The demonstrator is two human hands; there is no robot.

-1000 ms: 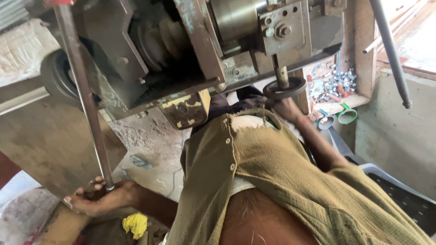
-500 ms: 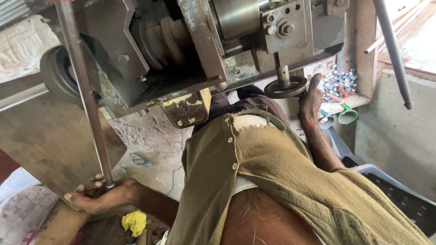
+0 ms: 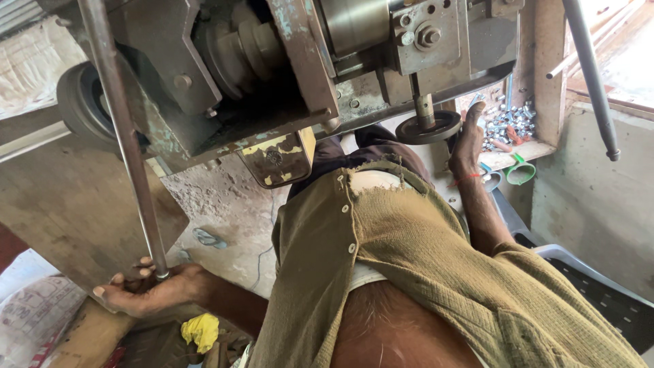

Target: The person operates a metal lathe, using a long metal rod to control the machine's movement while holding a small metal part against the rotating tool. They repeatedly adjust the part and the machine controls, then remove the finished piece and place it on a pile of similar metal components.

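Fingers of your left hand [image 3: 146, 292] wrap the rod [image 3: 126, 143] beside the big machine [image 3: 272, 75], steadying it. Your right hand [image 3: 469, 140], fingers loose, rests by the small wheel [image 3: 429, 127] under it.

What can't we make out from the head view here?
- Left hand: palm and grip on the long metal rod hidden behind its own fingers.
- Rod's top: cut off by the upper edge.
- Right hand: whether it touches the small handwheel is unclear; the hand's back faces the camera.
- Loose hardware on the shelf: too small to identify.
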